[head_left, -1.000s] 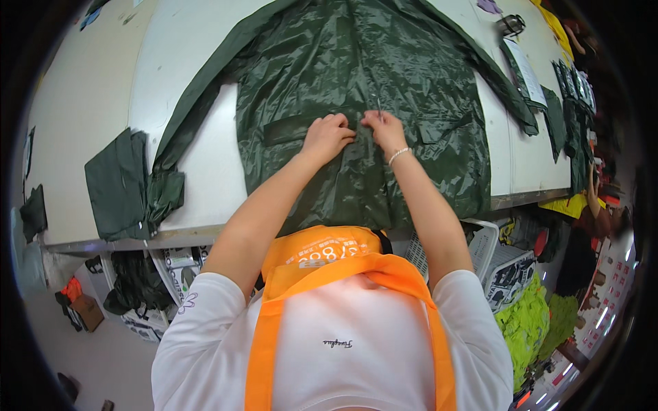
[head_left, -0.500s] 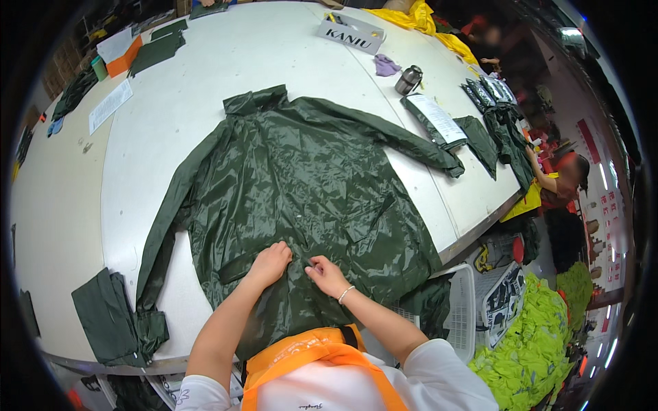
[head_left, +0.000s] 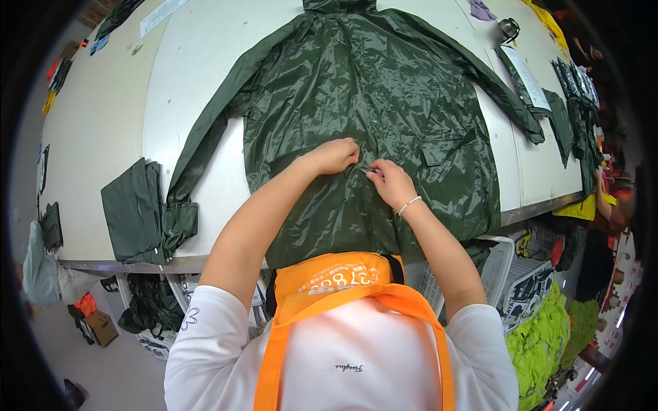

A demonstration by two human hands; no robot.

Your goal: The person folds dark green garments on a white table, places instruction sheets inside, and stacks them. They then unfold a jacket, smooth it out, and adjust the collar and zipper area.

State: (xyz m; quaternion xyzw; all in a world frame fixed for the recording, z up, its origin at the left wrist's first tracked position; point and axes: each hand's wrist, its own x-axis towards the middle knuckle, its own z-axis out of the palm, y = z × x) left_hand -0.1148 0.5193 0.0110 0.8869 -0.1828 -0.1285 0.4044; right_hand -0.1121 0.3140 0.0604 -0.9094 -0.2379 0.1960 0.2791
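Observation:
A dark green, shiny rain jacket (head_left: 411, 103) lies spread on the table, its sleeves out to both sides and its collar at the far end. Near the middle of its front, my left hand (head_left: 334, 156) is closed, pinching the jacket's fabric beside the front seam. Just to the right, my right hand (head_left: 392, 183) is closed on a small tool (head_left: 370, 171) with a thin metal tip, which points at the fabric by my left fingers. Most of that tool is hidden in the fingers, so its kind is unclear.
Folded dark green garments (head_left: 131, 212) lie at the table's (head_left: 185, 103) left front edge. At far right are a metal flask (head_left: 508, 30), a purple cloth (head_left: 482, 9) and a packed garment under a paper sheet (head_left: 526, 77). Below the right edge stand white baskets (head_left: 504, 264) and bright yellow-green clothing (head_left: 534, 349).
The view has tilted down and shifted left, so the jacket appears higher and further right. Both hands stay close together at the jacket's front, still gripping.

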